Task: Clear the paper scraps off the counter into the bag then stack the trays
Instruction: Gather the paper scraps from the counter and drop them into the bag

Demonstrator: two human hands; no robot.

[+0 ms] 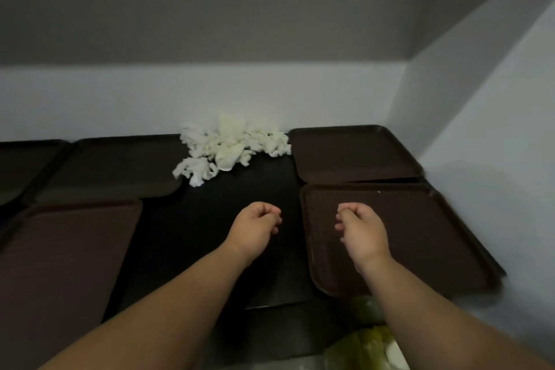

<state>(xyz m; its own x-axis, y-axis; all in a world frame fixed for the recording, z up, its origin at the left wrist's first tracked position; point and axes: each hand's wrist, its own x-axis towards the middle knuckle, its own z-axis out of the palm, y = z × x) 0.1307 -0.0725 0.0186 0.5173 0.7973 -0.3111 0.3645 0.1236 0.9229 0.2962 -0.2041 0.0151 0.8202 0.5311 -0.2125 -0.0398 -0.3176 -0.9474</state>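
Noted scraps [231, 147] heaped white at back of counter [210, 234], against wall, between back-left tray [114, 165] and back-right tray [354, 153]. Logged front-left tray [60, 264] and front-right tray [420, 234] lying flat. Left hand [258, 222] and right hand [360, 225] over counter, apart, fingers curled, gripping nothing visible. Bag [360, 345] at near edge

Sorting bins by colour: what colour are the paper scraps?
The scraps are white, seen in the head view.
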